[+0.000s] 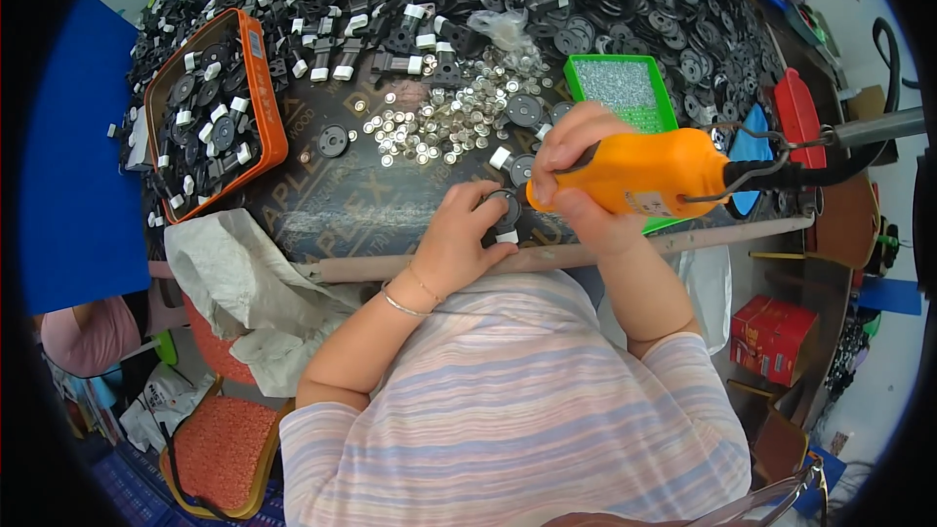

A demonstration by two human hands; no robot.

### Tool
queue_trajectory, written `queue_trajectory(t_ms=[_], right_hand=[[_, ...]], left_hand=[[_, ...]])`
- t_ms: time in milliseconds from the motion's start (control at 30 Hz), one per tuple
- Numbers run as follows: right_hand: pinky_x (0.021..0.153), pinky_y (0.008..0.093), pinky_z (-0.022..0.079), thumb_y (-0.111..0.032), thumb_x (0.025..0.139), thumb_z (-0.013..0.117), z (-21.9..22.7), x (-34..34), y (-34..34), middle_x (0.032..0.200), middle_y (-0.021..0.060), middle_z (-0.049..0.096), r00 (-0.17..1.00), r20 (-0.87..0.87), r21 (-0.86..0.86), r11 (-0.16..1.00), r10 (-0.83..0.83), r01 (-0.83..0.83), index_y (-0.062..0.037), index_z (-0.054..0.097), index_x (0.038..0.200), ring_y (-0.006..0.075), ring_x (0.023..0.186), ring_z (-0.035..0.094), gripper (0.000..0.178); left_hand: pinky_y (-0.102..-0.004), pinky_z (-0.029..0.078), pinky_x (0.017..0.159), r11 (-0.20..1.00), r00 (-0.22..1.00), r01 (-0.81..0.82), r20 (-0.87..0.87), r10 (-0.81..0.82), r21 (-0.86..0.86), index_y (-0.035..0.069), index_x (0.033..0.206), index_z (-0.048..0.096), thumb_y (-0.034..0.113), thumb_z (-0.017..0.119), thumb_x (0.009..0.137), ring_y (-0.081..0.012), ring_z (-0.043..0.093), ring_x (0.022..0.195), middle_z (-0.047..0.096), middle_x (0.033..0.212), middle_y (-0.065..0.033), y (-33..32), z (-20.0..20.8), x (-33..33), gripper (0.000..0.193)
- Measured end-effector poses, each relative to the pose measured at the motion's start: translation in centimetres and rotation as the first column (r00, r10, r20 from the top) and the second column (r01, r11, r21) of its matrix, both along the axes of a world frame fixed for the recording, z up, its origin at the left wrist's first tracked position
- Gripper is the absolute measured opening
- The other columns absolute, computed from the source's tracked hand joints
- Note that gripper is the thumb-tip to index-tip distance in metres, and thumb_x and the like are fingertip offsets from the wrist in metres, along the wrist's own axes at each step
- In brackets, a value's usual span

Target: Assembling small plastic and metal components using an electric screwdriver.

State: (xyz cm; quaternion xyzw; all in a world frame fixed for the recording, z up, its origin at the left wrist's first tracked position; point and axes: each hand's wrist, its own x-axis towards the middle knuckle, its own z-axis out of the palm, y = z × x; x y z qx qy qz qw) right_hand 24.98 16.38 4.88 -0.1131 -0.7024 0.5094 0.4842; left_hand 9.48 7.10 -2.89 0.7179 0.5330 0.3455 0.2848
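Observation:
My right hand (586,176) is wrapped round an orange electric screwdriver (654,171), its tip pointing left toward a black round plastic part (505,207) with a white end. That part lies at the table's near edge, gripped between the fingers and thumb of my left hand (451,237). Whether the tip touches it is hidden by the fingers. Just beyond, another black piece with a white tab (501,158) rests on the table. Farther off spreads a heap of small silver round caps (439,122). Beyond my right hand stands a green tray (574,88) of small silver screws.
An orange-rimmed bin (268,102) of black and white parts stands at left. Piled black parts (390,24) and black discs (673,10) cover the far table. A red tray (798,112) sits at right. A white sack (229,273) hangs over the near left edge.

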Motion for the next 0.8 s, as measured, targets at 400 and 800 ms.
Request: queue_trajectory(t_ms=[400, 800], right_hand=[[0.067, 0.0304, 0.045, -0.011, 0.067, 0.07, 0.1, -1.2, -1.0, 0.085, 0.0044, 0.058, 0.999, -0.023, -0.24, 0.97, 0.025, -0.03, -0.0089, 0.058, 0.085, 0.0171, 0.079, 0.053, 0.022], [0.055, 0.0252, 0.049, -0.003, 0.07, 0.07, 4.0, 3.2, 0.0, 0.087, 0.0115, 0.049, 0.922, -0.386, -0.106, 0.991, 0.03, -0.076, 0.0017, 0.053, 0.09, 0.0166, 0.063, 0.057, 0.027]], left_hand=[[-0.0413, 0.045, 0.088, 0.997, 1.0, 0.003, 0.008, -0.004, 0.076, 0.003, 0.096, 0.059, 0.014, 0.081, 0.059, -0.0364, 0.05, 0.106, 0.053, 0.119, -0.0172, -0.3, -0.5, -0.2, 0.044], [-0.0411, 0.045, 0.09, 0.998, 0.999, -0.011, -0.039, 0.013, 0.054, 0.003, 0.097, 0.059, 0.015, 0.081, 0.061, -0.0359, 0.049, 0.109, 0.053, 0.119, -0.016, -0.4, -0.4, 0.1, 0.044]])
